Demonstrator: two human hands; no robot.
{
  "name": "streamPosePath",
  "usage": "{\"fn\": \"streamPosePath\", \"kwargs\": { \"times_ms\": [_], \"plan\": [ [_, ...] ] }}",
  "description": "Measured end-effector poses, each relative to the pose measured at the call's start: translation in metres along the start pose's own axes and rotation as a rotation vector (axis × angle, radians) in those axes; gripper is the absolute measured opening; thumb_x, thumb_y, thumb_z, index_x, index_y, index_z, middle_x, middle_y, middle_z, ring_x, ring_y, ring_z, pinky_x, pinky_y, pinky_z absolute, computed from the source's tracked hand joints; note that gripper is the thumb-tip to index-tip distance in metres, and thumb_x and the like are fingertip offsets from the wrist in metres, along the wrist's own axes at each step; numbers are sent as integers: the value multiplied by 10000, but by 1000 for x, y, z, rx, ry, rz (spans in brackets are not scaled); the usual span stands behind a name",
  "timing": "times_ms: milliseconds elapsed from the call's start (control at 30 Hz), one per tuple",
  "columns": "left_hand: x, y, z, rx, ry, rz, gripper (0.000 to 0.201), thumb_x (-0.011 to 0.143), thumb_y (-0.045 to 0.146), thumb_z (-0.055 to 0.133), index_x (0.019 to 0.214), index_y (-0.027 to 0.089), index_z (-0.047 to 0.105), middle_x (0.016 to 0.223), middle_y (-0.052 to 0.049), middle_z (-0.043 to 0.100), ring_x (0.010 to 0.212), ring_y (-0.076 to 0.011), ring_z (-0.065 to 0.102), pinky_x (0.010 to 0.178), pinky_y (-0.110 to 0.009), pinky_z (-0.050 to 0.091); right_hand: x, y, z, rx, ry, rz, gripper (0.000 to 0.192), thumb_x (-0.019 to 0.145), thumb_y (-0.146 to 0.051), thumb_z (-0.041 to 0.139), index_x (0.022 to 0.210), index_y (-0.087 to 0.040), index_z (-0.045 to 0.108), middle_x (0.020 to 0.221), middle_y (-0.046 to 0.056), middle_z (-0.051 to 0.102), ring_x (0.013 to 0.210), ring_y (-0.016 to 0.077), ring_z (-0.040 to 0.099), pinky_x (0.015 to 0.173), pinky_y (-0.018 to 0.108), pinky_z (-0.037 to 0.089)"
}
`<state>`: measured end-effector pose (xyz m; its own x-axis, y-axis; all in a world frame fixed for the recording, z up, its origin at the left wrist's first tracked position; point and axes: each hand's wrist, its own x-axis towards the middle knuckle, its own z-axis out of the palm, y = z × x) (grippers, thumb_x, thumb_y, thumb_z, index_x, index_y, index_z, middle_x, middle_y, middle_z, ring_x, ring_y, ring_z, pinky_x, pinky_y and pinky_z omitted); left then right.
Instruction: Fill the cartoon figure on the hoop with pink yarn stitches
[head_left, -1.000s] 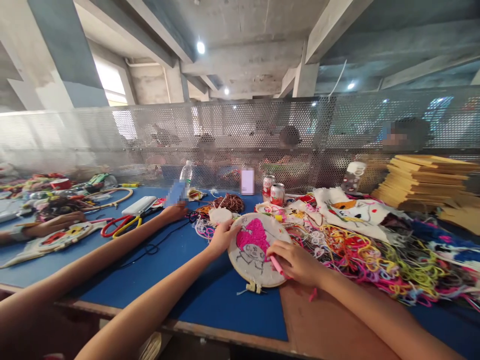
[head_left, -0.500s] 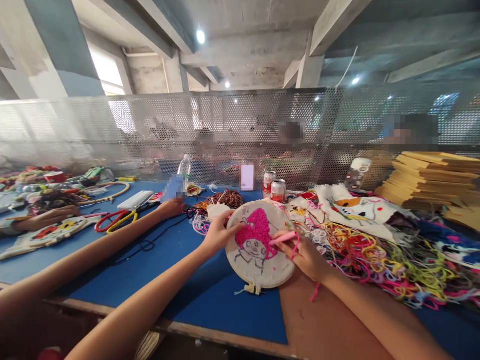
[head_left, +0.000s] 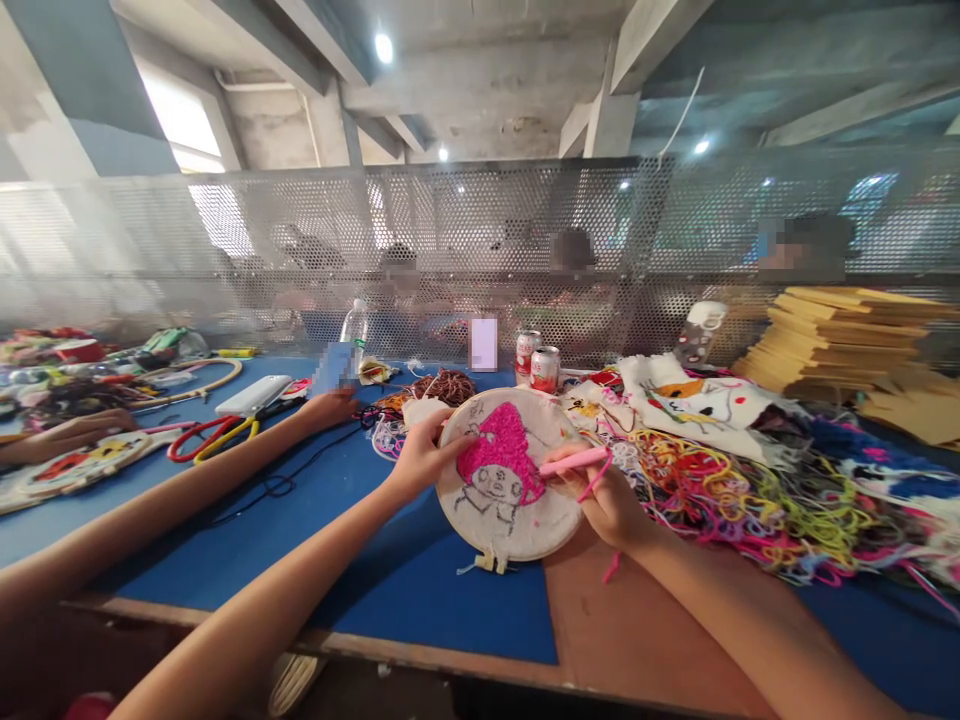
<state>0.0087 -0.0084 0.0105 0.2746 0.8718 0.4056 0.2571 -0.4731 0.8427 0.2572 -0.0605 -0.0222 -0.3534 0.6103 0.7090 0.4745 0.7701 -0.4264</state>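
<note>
My left hand point(head_left: 417, 458) grips the left rim of a round embroidery hoop point(head_left: 507, 476), tilted up from the blue table point(head_left: 360, 560). The cloth in it shows a figure with a fluffy pink hat. My right hand point(head_left: 611, 500) holds a pink punch needle point(head_left: 574, 462), its tip at the right edge of the pink patch. Pink yarn trails down from that hand.
A tangle of coloured yarn point(head_left: 735, 500) lies to the right, with embroidered cloths point(head_left: 697, 400) and stacked boards point(head_left: 847, 335) behind. Two cans point(head_left: 536, 365) and a bottle point(head_left: 352, 330) stand by the perforated screen. Another person's arm point(head_left: 225, 470) reaches across at left, near scissors point(head_left: 202, 440).
My left hand has tilted the hoop up more and brought it slightly left. My right hand has lifted the punch needle from the lower cloth to the pink patch's right edge.
</note>
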Motion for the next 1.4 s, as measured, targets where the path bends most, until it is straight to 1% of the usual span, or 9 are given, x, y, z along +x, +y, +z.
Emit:
{"fn": "streamPosePath", "kwargs": {
  "times_ms": [167,367,500,700,833,1067,1133,1267,1400],
  "plan": [
    [1,-1,0,15,2,1,374,695,330,654,1010,135,599,818,-29,628,725,-155,556,600,-231,445,-3,3,2,14,19,30,270,944,-314,311,1024,-222,551,971,88,608,862,191,598,743,341,510],
    [1,-3,0,31,4,-5,391,692,366,659,1007,143,598,803,-23,624,712,-154,556,589,-230,438,-4,1,2,48,33,59,284,945,-350,299,988,-222,549,961,89,594,898,196,579,776,353,500],
    [0,-4,-1,28,1,-24,405,692,385,657,1011,144,594,795,-22,624,697,-152,558,575,-231,437,-4,0,3,92,63,71,277,944,-359,304,977,-218,540,954,83,591,880,188,585,755,335,507],
    [0,-2,0,55,12,-8,411,694,399,647,1008,139,594,776,-23,628,692,-156,561,569,-236,442,-3,1,2,59,52,10,265,947,-325,303,976,-205,537,939,87,600,854,180,589,748,337,499],
    [0,0,0,78,14,17,393,700,394,642,992,136,595,791,-27,633,724,-164,565,602,-251,456,-2,-1,2,32,44,-44,222,945,-286,326,999,-209,527,933,84,616,829,175,604,703,319,504],
    [1,-3,1,-1,0,-16,431,686,377,662,1030,129,585,794,-35,647,692,-163,577,575,-253,462,1,-1,5,-74,-20,-183,170,932,-210,355,1010,-227,504,936,67,622,859,167,624,694,289,514],
    [1,-3,1,-33,-9,-16,431,689,365,660,1041,128,588,815,-40,654,700,-166,582,580,-256,467,2,-3,7,-120,-50,-206,145,927,-197,373,1004,-222,493,918,62,625,826,160,632,666,274,515],
    [0,0,0,-55,-29,-3,420,708,355,644,1054,122,597,838,-43,661,711,-165,584,588,-249,464,4,-10,10,-288,-128,-194,106,926,-210,386,960,-204,486,876,58,636,754,166,640,609,269,503],
    [0,1,-1,-57,-31,9,439,713,353,645,1080,116,595,856,-45,666,725,-166,583,598,-240,458,5,-14,13,-332,-120,-162,104,929,-222,392,921,-201,494,872,51,640,776,165,636,640,262,497]
  ]
}}
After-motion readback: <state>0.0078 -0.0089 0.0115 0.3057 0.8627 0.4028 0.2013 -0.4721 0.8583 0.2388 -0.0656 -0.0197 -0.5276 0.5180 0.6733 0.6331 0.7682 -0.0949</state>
